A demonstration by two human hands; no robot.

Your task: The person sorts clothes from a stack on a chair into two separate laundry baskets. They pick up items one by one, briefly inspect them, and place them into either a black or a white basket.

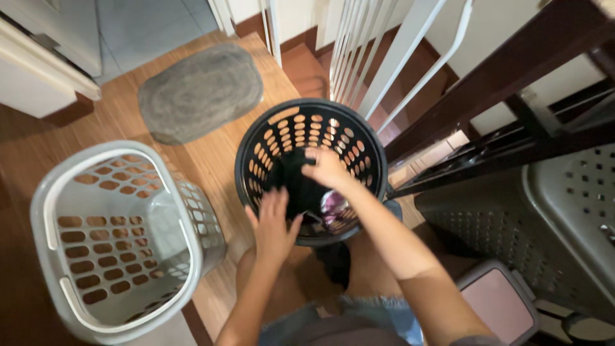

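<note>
— Reaching where?
— Both into the round black plastic laundry basket with oval holes [312, 131], standing on the wooden floor [211, 160].
— Left hand [274, 224] doing what?
— Hovering over the near rim, fingers spread, pinching nothing, just touching the dark black garment [296, 182] lying inside the basket.
— And the right hand [327, 168]?
— Pressing down on top of that same garment, fingers curled; actually pinching the cloth or not, impossible telling from here.
— Anything else lying in there?
— Peeking out beside the garment, under the right wrist, a bit of purple-and-white patterned fabric [333, 206].
— Sitting around the basket?
— Standing to the left, well apart, a light grey rectangular plastic hamper with slotted walls [122, 247]. Lying beyond both, a grey oval floor mat [200, 93]. Rising behind the basket, white railing bars [359, 51]. Standing to the right, a dark grey perforated bin [544, 224].
</note>
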